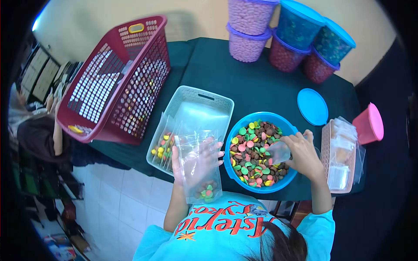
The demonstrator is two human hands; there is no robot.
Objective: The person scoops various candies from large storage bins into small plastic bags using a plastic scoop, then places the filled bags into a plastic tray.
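My left hand is wrapped round a clear plastic pouch from behind, its fingertips showing at the pouch's right edge. A few coloured chips lie at the pouch's bottom. Over a round blue tub, my right hand grips a clear plastic cup, tilted with its mouth toward the chips. Brown, pink, green and yellow chips fill the tub. Left of the tub, a pale rectangular basket holds filled pouches standing at its near left end.
A maroon laundry basket stands at the left. Lidded tubs are stacked at the back. Right of the blue tub are a blue lid, a pink basket of clear bags and a pink container. Another person is at far left.
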